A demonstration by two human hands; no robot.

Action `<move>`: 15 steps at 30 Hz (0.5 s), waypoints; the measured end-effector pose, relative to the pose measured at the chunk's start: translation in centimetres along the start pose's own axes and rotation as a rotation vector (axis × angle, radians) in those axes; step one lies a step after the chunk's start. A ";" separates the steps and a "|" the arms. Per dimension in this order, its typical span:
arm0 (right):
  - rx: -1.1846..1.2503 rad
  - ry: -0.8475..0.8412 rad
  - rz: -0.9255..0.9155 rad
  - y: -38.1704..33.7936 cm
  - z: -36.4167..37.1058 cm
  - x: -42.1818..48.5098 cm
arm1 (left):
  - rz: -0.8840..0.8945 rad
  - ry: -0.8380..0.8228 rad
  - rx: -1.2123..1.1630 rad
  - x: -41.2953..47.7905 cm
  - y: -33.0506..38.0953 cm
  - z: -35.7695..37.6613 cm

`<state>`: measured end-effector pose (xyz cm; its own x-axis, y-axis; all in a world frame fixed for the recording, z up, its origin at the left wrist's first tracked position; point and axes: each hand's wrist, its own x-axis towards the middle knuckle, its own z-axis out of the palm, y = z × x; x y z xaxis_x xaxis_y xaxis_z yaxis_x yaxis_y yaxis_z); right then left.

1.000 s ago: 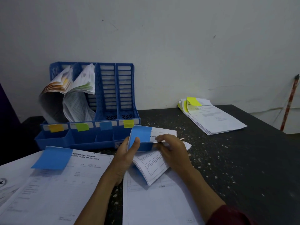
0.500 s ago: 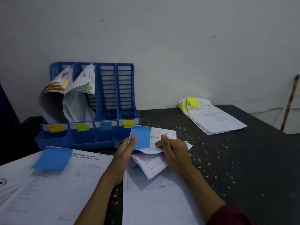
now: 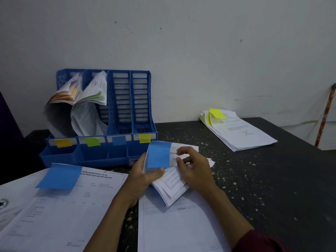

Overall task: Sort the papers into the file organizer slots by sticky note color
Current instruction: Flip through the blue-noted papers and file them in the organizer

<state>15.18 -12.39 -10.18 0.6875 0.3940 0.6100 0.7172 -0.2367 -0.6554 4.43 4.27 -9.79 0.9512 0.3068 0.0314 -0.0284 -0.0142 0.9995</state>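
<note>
A dark, pale-flecked tabletop (image 3: pixel 263 179) filled the lower half of the view beneath a plain grey-white wall (image 3: pixel 200 42). At about ten o'clock stood the blue plastic four-slot file organizer (image 3: pixel 127 99), backed against the wall; its two left slots held curling white papers (image 3: pixel 85 113), the two right slots showed only their slatted backs. Small sticky labels ran along its front rail: orange (image 3: pixel 63 143), green (image 3: pixel 92 141), blue (image 3: pixel 119 140) and yellow (image 3: pixel 144 138).

At seven o'clock lay a large printed white sheet (image 3: pixel 60 211) with a big blue sticky note (image 3: pixel 59 176) at its upper corner, near the organizer's front tray. At six o'clock another white sheet (image 3: pixel 174 226) lay under the forearms. At two o'clock, well apart, rested a fanned stack of white papers (image 3: pixel 241 133) bearing a yellow sticky note (image 3: pixel 216 113).

In the centre, the left hand (image 3: pixel 143 176) pinched a small bundle of folded white papers (image 3: pixel 172 186) carrying a blue sticky note (image 3: pixel 158 154), thumb pressed beneath the note. The right hand (image 3: pixel 196 171) rested on the same bundle, fingers curled loosely, partly hiding the pages. A thin reddish stick (image 3: pixel 324 117) leaned at three o'clock.
</note>
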 end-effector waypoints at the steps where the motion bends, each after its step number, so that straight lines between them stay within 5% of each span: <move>1: -0.006 -0.020 0.005 0.0 0.0 0.0 | 0.007 0.003 0.006 0.1 -0.1 0.0; 15: -0.089 -0.049 0.017 0.4 0.4 -0.1 | 0.036 0.007 0.001 0.3 -0.5 -0.1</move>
<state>15.38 -12.17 -10.66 0.6950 0.4317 0.5750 0.7141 -0.3210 -0.6221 4.69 4.45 -10.25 0.9476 0.3123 0.0673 -0.0622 -0.0262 0.9977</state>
